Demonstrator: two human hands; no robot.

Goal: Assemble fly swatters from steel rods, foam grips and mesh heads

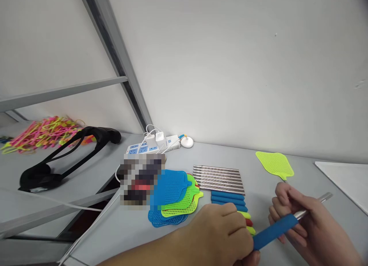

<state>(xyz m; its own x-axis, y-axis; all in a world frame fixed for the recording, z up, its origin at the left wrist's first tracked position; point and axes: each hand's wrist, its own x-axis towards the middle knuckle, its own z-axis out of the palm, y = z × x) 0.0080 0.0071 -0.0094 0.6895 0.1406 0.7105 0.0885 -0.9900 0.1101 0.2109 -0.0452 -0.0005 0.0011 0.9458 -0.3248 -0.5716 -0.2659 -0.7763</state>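
Blue foam tube-shaped sleeve (274, 233) sits between the person's two hands above the grey counter (235, 154), its right end meeting a shiny silver metal rod (325, 197). The left hand (215, 229) grips the sleeve's other end; the right hand (314, 223) curls around the rod. Beyond the left hand lie blue, red and yellow-green foam tubes (228, 201), a row of silver metal rods (220, 179) and overlapping perforated plastic swatter heads (175, 185) in blue and green.
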